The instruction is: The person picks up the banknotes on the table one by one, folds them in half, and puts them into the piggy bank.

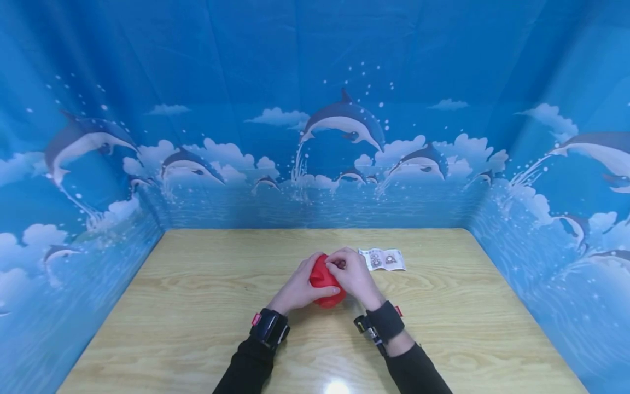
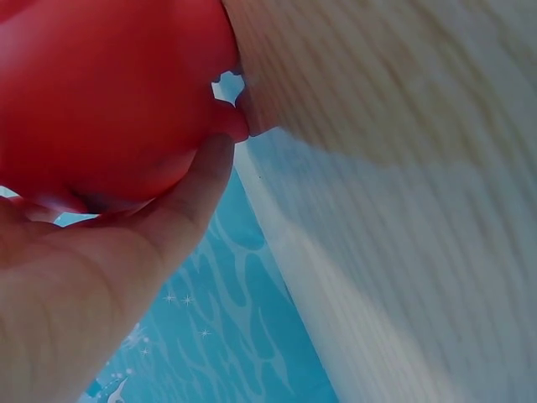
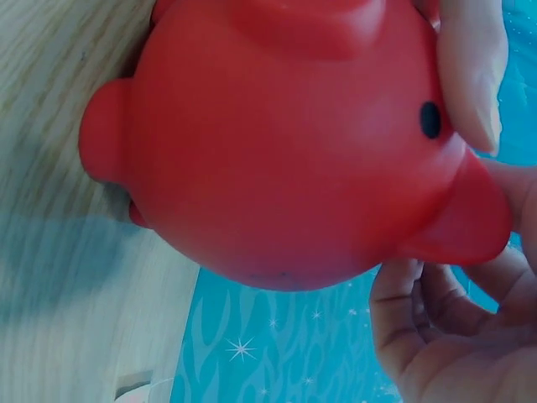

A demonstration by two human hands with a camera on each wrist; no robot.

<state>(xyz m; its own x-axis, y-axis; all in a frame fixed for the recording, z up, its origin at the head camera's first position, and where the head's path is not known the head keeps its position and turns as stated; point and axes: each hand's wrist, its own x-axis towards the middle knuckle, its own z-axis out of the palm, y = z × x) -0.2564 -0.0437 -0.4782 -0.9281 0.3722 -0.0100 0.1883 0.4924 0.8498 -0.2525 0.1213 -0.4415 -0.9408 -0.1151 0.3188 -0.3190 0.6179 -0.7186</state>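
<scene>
A red piggy bank (image 1: 322, 278) with a snout, a black eye (image 3: 430, 120) and a pointed ear (image 3: 470, 214) stands on the table before the person. My left hand (image 1: 297, 287) grips it from the left side, its thumb lying across the near side. In the left wrist view a finger (image 2: 189, 197) runs along the red body. Over the top of the bank is my right hand (image 1: 353, 273), its fingers curled and thumb and index tips close together by the ear. I cannot tell what is between those fingertips, as the ear and fingers hide it.
A creased white paper (image 1: 383, 259) with printed pictures lies just beyond the right hand. The wood-grain table (image 1: 206, 306) is enclosed at the back and sides by a blue dolphin curtain (image 1: 246, 202). Black bands with devices sit on both wrists.
</scene>
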